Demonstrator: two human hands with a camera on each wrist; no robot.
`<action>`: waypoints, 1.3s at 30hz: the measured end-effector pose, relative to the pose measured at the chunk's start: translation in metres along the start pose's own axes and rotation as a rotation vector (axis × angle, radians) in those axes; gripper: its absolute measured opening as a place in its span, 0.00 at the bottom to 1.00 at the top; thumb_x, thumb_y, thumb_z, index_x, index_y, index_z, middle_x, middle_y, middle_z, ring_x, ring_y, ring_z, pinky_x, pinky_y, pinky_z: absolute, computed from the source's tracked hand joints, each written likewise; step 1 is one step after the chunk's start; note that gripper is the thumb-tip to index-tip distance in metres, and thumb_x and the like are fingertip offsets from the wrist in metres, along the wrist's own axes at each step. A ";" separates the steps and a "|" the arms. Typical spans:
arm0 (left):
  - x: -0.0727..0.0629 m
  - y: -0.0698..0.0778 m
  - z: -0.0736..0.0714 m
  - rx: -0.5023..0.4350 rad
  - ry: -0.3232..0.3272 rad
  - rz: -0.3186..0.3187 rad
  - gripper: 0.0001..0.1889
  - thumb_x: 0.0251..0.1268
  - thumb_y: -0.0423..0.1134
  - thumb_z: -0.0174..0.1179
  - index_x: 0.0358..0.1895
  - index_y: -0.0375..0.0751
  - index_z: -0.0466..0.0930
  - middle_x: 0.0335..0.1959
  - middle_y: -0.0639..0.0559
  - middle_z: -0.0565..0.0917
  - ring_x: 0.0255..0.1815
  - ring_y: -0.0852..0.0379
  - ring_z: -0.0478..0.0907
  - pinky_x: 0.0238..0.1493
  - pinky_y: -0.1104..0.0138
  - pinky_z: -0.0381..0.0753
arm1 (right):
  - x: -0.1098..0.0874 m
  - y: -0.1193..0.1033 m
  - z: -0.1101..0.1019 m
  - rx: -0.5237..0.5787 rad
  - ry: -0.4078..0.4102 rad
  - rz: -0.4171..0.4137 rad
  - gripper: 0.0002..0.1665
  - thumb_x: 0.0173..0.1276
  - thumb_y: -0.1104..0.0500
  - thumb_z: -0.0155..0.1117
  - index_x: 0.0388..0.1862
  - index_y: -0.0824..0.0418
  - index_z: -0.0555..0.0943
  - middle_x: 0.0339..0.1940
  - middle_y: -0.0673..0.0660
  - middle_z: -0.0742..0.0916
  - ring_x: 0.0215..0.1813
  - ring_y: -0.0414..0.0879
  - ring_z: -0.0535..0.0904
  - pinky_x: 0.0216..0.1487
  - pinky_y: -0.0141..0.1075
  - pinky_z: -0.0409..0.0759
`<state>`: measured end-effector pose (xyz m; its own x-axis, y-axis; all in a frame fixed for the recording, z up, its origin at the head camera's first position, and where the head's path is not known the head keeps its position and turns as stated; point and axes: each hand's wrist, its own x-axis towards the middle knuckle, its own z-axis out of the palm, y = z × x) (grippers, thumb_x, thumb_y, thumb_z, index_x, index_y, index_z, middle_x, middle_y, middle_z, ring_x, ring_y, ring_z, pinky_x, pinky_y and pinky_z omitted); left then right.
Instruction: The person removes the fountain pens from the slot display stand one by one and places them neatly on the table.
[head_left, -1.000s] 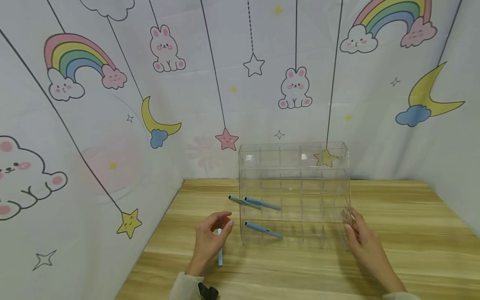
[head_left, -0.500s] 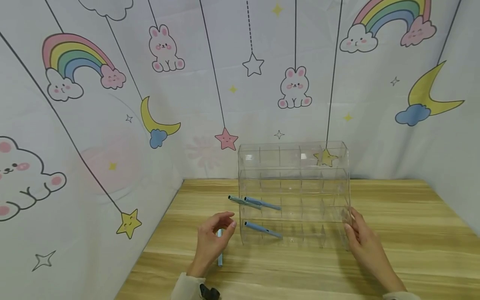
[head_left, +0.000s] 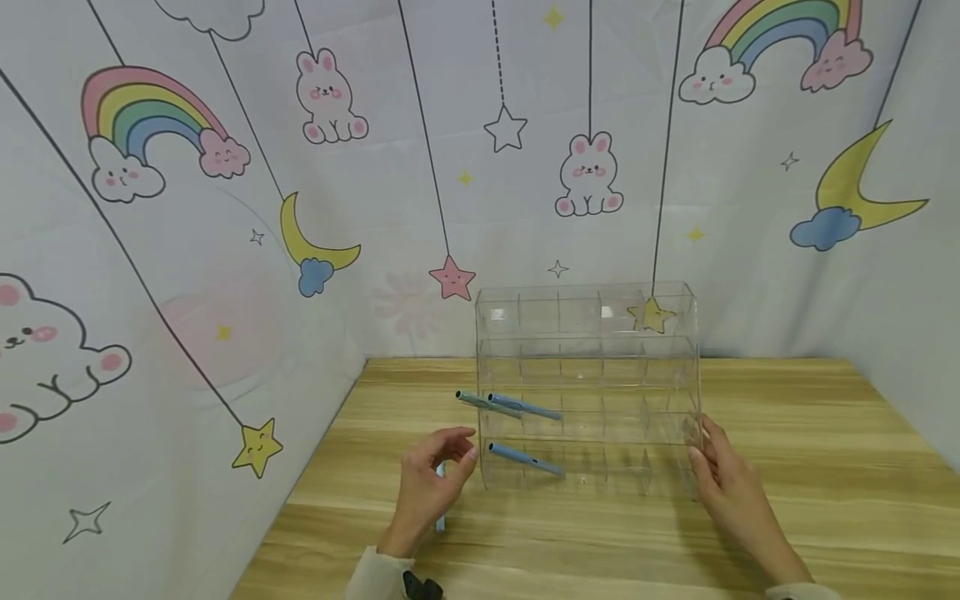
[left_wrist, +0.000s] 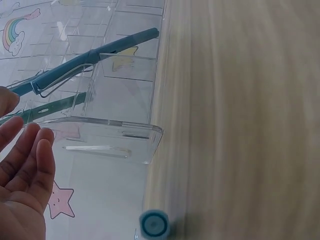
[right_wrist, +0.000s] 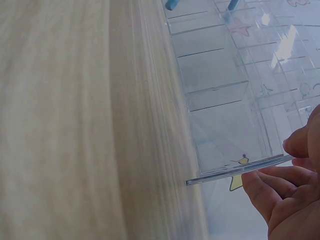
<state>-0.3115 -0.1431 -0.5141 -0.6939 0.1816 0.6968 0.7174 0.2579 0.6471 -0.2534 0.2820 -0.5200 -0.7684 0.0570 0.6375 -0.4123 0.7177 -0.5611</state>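
A clear acrylic pen rack [head_left: 585, 432] with tiered compartments stands on the table. My right hand [head_left: 731, 479] pinches its right side panel between thumb and fingers, which also shows in the right wrist view at the panel edge [right_wrist: 235, 172]. My left hand [head_left: 435, 483] holds nothing; its loosely curved fingers are right at the rack's left side. A green pen [head_left: 472, 400] and a blue pen [head_left: 528, 407] lie slanted in one tier, with another blue pen [head_left: 525, 460] in the lowest tier. A light blue pen [head_left: 440, 521] on the table is partly hidden behind the left hand.
The wood-grain table [head_left: 600, 550] reaches back to a white curtain [head_left: 405, 208] printed with rabbits, stars and rainbows. This curtain also closes in the left and right sides. A dark device [head_left: 422, 585] sits at the left sleeve.
My left hand has drifted slightly right, toward the rack's left side, covering more of the pen on the table. The right hand and the rack have stayed in place.
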 end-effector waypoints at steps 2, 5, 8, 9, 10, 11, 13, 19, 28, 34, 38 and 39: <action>0.000 0.001 0.001 0.001 0.000 0.017 0.11 0.70 0.28 0.70 0.53 0.34 0.87 0.38 0.47 0.92 0.37 0.60 0.88 0.41 0.69 0.90 | 0.000 0.000 0.000 0.000 -0.003 0.005 0.32 0.75 0.70 0.65 0.76 0.71 0.72 0.52 0.76 0.90 0.51 0.35 0.87 0.45 0.07 0.71; 0.001 0.003 0.003 0.018 0.002 0.050 0.11 0.70 0.27 0.70 0.53 0.33 0.87 0.37 0.47 0.92 0.36 0.58 0.88 0.41 0.69 0.90 | 0.000 0.001 0.000 0.000 -0.010 0.016 0.32 0.75 0.69 0.65 0.76 0.71 0.72 0.53 0.75 0.90 0.51 0.35 0.87 0.45 0.07 0.71; 0.000 0.006 0.003 0.034 -0.006 0.031 0.12 0.69 0.28 0.70 0.53 0.33 0.87 0.38 0.48 0.92 0.37 0.60 0.88 0.42 0.69 0.90 | 0.000 0.001 0.000 0.001 -0.013 0.017 0.32 0.75 0.69 0.65 0.76 0.71 0.72 0.53 0.76 0.90 0.52 0.34 0.87 0.44 0.07 0.71; 0.000 0.006 0.003 0.035 -0.008 0.025 0.12 0.69 0.29 0.70 0.53 0.33 0.87 0.38 0.48 0.92 0.37 0.61 0.88 0.42 0.69 0.90 | 0.000 0.001 0.000 0.004 -0.014 0.017 0.32 0.76 0.69 0.65 0.77 0.71 0.71 0.53 0.76 0.90 0.52 0.34 0.86 0.45 0.07 0.71; 0.000 0.006 0.003 0.036 -0.008 0.025 0.12 0.69 0.29 0.70 0.53 0.33 0.87 0.38 0.48 0.92 0.37 0.61 0.88 0.42 0.69 0.90 | 0.000 0.001 0.000 0.006 -0.016 0.017 0.32 0.76 0.69 0.64 0.77 0.71 0.71 0.53 0.76 0.90 0.52 0.34 0.86 0.44 0.07 0.71; 0.000 0.006 0.003 0.033 -0.010 0.016 0.12 0.69 0.29 0.71 0.53 0.33 0.87 0.38 0.48 0.92 0.37 0.61 0.88 0.42 0.69 0.90 | 0.000 0.001 0.000 0.007 -0.016 0.016 0.32 0.76 0.69 0.64 0.77 0.71 0.71 0.53 0.76 0.90 0.52 0.34 0.86 0.45 0.07 0.71; 0.000 0.005 0.004 0.027 -0.014 0.011 0.12 0.70 0.29 0.71 0.54 0.34 0.87 0.38 0.48 0.92 0.37 0.60 0.88 0.42 0.68 0.90 | 0.000 0.001 0.000 0.012 -0.016 0.013 0.32 0.76 0.70 0.64 0.77 0.71 0.71 0.54 0.76 0.90 0.52 0.33 0.86 0.45 0.07 0.71; -0.002 0.002 0.006 -0.006 -0.040 0.023 0.13 0.69 0.28 0.70 0.55 0.35 0.87 0.40 0.46 0.92 0.38 0.57 0.89 0.42 0.68 0.90 | 0.000 0.001 0.000 0.018 -0.010 -0.002 0.32 0.75 0.70 0.64 0.76 0.73 0.71 0.53 0.77 0.89 0.53 0.34 0.86 0.45 0.06 0.71; -0.004 0.003 0.010 -0.039 -0.094 0.071 0.13 0.71 0.27 0.68 0.57 0.33 0.86 0.41 0.43 0.91 0.39 0.58 0.89 0.40 0.67 0.91 | 0.000 -0.001 0.000 0.005 -0.024 0.013 0.32 0.76 0.69 0.63 0.76 0.73 0.70 0.53 0.77 0.89 0.52 0.40 0.88 0.45 0.06 0.70; -0.004 0.004 0.011 -0.034 -0.094 0.069 0.13 0.71 0.27 0.68 0.56 0.37 0.86 0.42 0.43 0.91 0.39 0.57 0.89 0.40 0.67 0.91 | 0.000 -0.002 0.000 0.001 -0.024 0.013 0.31 0.76 0.69 0.63 0.76 0.74 0.70 0.53 0.77 0.89 0.52 0.43 0.89 0.44 0.06 0.70; -0.004 0.003 0.011 -0.027 -0.097 0.037 0.13 0.72 0.29 0.69 0.56 0.37 0.87 0.42 0.44 0.91 0.40 0.59 0.89 0.41 0.68 0.91 | 0.000 -0.001 0.000 -0.003 -0.018 0.009 0.31 0.76 0.69 0.63 0.76 0.73 0.71 0.52 0.77 0.90 0.52 0.42 0.89 0.44 0.06 0.70; -0.004 0.003 0.011 -0.026 -0.097 0.035 0.13 0.72 0.29 0.69 0.56 0.37 0.87 0.42 0.44 0.91 0.40 0.60 0.88 0.41 0.68 0.91 | 0.000 -0.001 0.000 -0.003 -0.017 0.008 0.31 0.76 0.69 0.64 0.76 0.73 0.71 0.52 0.77 0.90 0.52 0.42 0.88 0.44 0.06 0.70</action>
<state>-0.3072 -0.1328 -0.5186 -0.6702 0.2813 0.6868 0.7418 0.2258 0.6314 -0.2529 0.2815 -0.5194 -0.7799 0.0513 0.6238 -0.4045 0.7193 -0.5648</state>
